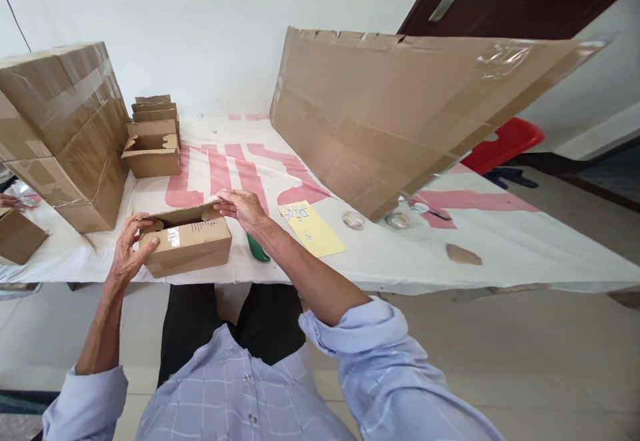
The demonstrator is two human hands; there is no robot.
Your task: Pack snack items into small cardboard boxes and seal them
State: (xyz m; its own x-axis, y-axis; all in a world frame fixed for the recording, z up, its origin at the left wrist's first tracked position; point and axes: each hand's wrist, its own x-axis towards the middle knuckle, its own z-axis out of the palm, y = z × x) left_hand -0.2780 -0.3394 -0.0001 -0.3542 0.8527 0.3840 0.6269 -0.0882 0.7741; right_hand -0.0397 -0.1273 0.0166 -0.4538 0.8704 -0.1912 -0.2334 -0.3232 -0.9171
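A small cardboard box (193, 249) rests at the front edge of the table, its top partly open and a white label on its near side. My left hand (129, 247) grips the box's left end, thumb on the near side and fingers behind. At the top right corner, my right hand (243, 209) pinches the raised rear flap of the box. Something whitish shows at those fingertips, too small to name. Just right of the box, a green object (258, 249) lies partly hidden beneath my right forearm. A yellow sheet (317, 231) with small stickers on it lies further right.
Large taped cartons (65, 127) stand at the left. Behind my box, open small boxes (151, 154) sit in a row. A big cardboard panel (390, 107) leans across the table. Tape rolls (353, 220) lie near its foot. A co-worker's hand (7, 201) shows at far left.
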